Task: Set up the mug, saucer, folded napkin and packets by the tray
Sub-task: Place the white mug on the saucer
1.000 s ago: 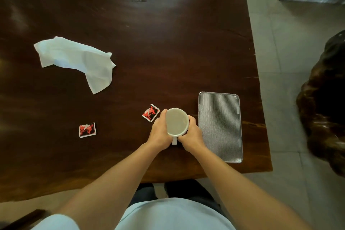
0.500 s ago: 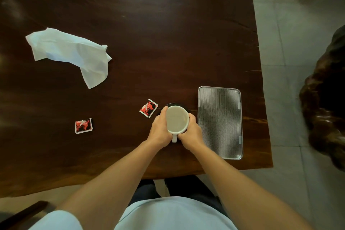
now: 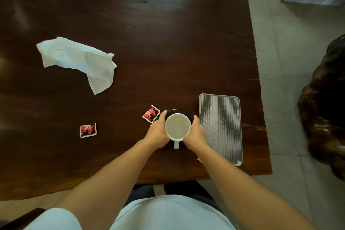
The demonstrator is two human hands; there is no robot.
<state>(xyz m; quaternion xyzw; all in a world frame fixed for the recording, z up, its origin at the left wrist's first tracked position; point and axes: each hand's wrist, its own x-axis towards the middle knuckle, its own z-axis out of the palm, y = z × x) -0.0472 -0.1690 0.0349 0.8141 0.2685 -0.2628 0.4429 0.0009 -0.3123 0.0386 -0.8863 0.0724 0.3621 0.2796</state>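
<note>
A white mug [image 3: 177, 127], handle toward me, is cupped between my left hand [image 3: 157, 131] and my right hand [image 3: 195, 132]. Behind and under the mug a black saucer [image 3: 174, 111] shows only its far rim. A ribbed silver tray [image 3: 221, 129] lies just right of the mug. One red and black packet [image 3: 151, 114] rests beside my left fingertips; another packet [image 3: 88, 130] lies farther left. A crumpled white napkin [image 3: 80, 61] sprawls unfolded at the far left.
The dark wooden table [image 3: 149, 33] ends just right of the tray and near my body. Pale floor tiles [image 3: 291, 61] lie beyond the right edge, with a dark carved wooden object [image 3: 326, 108] standing there.
The black saucer's rim has come into sight behind the mug, which both hands still hold. The view shifted slightly; napkin, packets and tray stayed put.
</note>
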